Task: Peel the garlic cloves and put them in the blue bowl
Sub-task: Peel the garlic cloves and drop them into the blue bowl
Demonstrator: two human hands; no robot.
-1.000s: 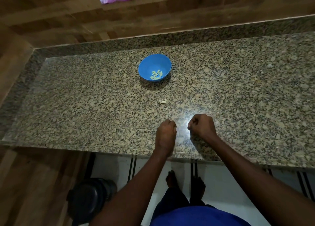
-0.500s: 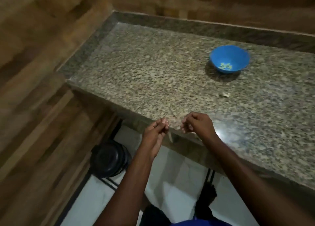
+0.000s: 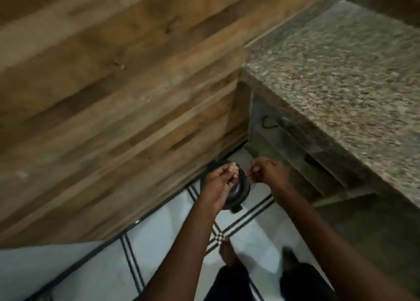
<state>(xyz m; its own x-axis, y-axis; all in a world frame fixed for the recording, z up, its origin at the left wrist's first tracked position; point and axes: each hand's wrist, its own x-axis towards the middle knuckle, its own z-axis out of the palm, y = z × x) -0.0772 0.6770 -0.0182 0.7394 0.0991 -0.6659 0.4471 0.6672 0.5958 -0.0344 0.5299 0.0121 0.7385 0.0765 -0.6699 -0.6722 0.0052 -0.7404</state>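
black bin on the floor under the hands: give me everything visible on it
The black bin is a round, dark container with a glossy sheen, plastic by the look. It stands on the pale tiled floor close to the foot of the wood-panelled wall, left of the granite counter. A small tab juts from its near rim. The left hand covers most of it; the right hand is held just to its right. Neither visibly touches it. Contents hidden; picture blurred.

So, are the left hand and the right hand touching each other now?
Apart. The head view shows the left hand and the right hand held over the floor with pale tile and the dark round container visible between their fingertips.
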